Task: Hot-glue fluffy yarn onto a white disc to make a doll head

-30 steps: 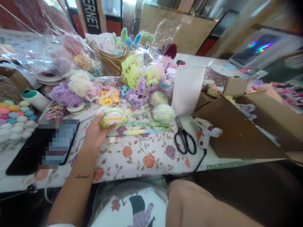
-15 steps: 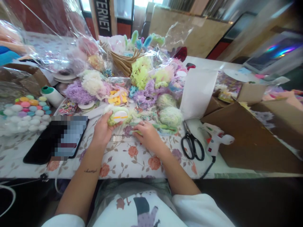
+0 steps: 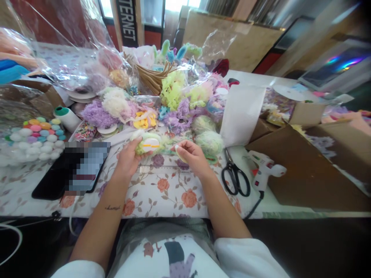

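On the left of centre, my left hand [image 3: 131,154] is wrapped round a fluffy yellow-green yarn piece [image 3: 148,142] that has a white oval with an orange stripe on it. My right hand [image 3: 189,152] is raised just to the right, thumb and fingers pinched on a small pale piece [image 3: 180,152] too small to name. Behind the right hand lies a ball of pale green yarn [image 3: 207,141]. A ruler [image 3: 162,168] lies on the flowered cloth in front of both hands.
Black scissors [image 3: 235,177] and a white glue gun [image 3: 264,168] lie to the right, beside a cardboard box [image 3: 313,170]. Two phones [image 3: 49,179] are at the left. Yarn bundles [image 3: 100,114], a thread cone [image 3: 68,119] and plastic-wrapped supplies crowd the back.
My right hand has lifted from the green strip on the table, moved right and now pinches a small pale piece. My left hand and the yarn piece have shifted slightly right.
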